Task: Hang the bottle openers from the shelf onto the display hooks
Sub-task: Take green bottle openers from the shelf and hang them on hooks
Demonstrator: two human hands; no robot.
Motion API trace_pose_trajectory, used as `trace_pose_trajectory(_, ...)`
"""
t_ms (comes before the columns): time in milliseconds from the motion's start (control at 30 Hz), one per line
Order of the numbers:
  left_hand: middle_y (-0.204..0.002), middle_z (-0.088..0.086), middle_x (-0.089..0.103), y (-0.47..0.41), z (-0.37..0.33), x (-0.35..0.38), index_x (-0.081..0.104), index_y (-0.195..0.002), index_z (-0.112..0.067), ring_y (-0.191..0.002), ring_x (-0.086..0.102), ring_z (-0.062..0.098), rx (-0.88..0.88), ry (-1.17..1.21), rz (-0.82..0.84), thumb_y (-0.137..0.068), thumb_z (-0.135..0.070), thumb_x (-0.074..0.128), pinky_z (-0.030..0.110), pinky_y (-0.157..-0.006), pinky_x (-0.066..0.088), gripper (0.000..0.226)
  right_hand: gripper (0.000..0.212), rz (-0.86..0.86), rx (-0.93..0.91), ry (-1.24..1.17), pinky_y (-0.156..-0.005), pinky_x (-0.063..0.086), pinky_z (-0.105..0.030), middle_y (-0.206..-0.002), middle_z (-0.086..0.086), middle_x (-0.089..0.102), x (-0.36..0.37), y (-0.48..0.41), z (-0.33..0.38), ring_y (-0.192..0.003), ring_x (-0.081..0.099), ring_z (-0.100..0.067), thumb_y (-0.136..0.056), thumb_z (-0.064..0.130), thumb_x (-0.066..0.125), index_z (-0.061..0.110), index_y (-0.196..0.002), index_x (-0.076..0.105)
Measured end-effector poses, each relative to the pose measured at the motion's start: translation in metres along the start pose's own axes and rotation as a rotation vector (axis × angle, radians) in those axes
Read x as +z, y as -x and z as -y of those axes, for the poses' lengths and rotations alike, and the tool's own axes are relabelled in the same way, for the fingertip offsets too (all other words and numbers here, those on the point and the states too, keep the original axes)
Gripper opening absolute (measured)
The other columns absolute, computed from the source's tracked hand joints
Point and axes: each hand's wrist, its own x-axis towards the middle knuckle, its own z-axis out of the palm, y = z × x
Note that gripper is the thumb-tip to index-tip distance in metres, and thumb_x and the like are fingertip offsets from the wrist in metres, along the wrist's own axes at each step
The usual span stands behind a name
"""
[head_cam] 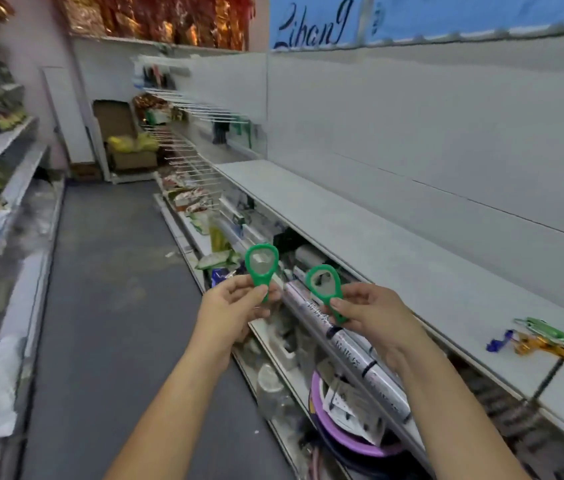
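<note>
Two smooth green plastic bottle openers point(262, 268); matt white shelf point(360, 230); glossy purple plastic basin point(318, 396)

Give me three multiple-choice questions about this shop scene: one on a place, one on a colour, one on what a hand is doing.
1. Where does the pile of spare openers lie? A. on the floor B. on the white shelf C. in a basin
2. What colour are the left opener and right opener? A. green B. red C. black
3. What is the right hand doing? A. hanging empty B. pressing the shelf C. pinching the right opener
Answers: 1 B, the pile rests on the shelf board at far right; 2 A, both loops are green; 3 C, thumb and fingers pinch its handle.
</note>
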Motion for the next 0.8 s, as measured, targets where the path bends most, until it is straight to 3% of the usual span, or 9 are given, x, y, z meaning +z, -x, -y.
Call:
trace_pose_trajectory(133,-0.09,0.013,0.074,-0.018,-0.001,-0.061,0.071,-0.094,-0.005,-0.079,0.067,0.021,0.009,-0.031,-0.169,-0.085,0.001,0.074,0.024,-0.066,0.058,0.011,0.015,0.106,0.028,-0.019,-0.073,0.061,-0.034,-0.083,-0.018,0.07,0.064,-0.032,-0.015,-0.074,0.069,-0.027,-0.082,-0.009,0.072,-0.002,-0.095,0.069)
trace_pose_trajectory(233,-0.081,0.008,0.07,-0.032,-0.001,-0.096,0.067,-0.087,-0.01,-0.067,0.063,0.014,0.034,-0.069,-0.246,-0.083,0.005,0.074,0.021,-0.061,0.057,0.017,0.018,0.162,0.003,0.034,-0.072,0.055,-0.029,-0.078,-0.009,0.074,0.101,-0.06,-0.024,-0.07,0.067,-0.018,-0.079,-0.007,0.076,0.007,-0.091,0.073)
trace_pose_trajectory(333,-0.081,0.007,0.071,-0.052,-0.001,-0.127,0.068,-0.091,-0.01,-0.067,0.068,0.01,0.06,-0.12,-0.265,-0.082,0.01,0.073,0.022,-0.063,0.059,0.023,0.024,0.217,0.012,0.021,-0.058,0.055,-0.016,-0.071,-0.005,0.074,0.134,-0.092,-0.03,-0.061,0.069,-0.009,-0.079,-0.013,0.073,0.009,-0.087,0.072)
trace_pose_trajectory(533,-0.077,0.002,0.076,-0.126,0.001,-0.177,0.072,-0.086,-0.007,-0.072,0.07,0.013,0.028,-0.199,-0.382,-0.074,0.01,0.08,0.024,-0.077,0.061,0.022,0.024,0.322,0.086,0.01,-0.065,0.062,-0.029,-0.084,-0.019,0.075,0.196,-0.181,-0.047,-0.065,0.071,-0.023,-0.079,-0.014,0.072,-0.003,-0.1,0.07)
trace_pose_trajectory(600,-0.078,0.005,0.076,-0.157,-0.001,-0.191,0.071,-0.088,-0.003,-0.072,0.069,0.015,0.037,-0.194,-0.402,-0.075,0.013,0.078,0.027,-0.076,0.062,0.022,0.022,0.357,0.093,-0.022,-0.066,0.062,-0.032,-0.081,-0.018,0.074,0.216,-0.215,-0.048,-0.064,0.071,-0.022,-0.079,-0.015,0.07,-0.002,-0.097,0.07)
trace_pose_trajectory(800,-0.077,0.004,0.076,-0.253,-0.028,-0.225,0.07,-0.089,-0.006,-0.069,0.07,0.013,0.046,-0.236,-0.421,-0.078,0.017,0.072,0.024,-0.066,0.061,0.026,0.023,0.385,0.045,-0.079,-0.056,0.056,-0.02,-0.078,-0.013,0.072,0.278,-0.32,-0.029,-0.059,0.069,-0.01,-0.076,-0.013,0.076,-0.003,-0.095,0.07)
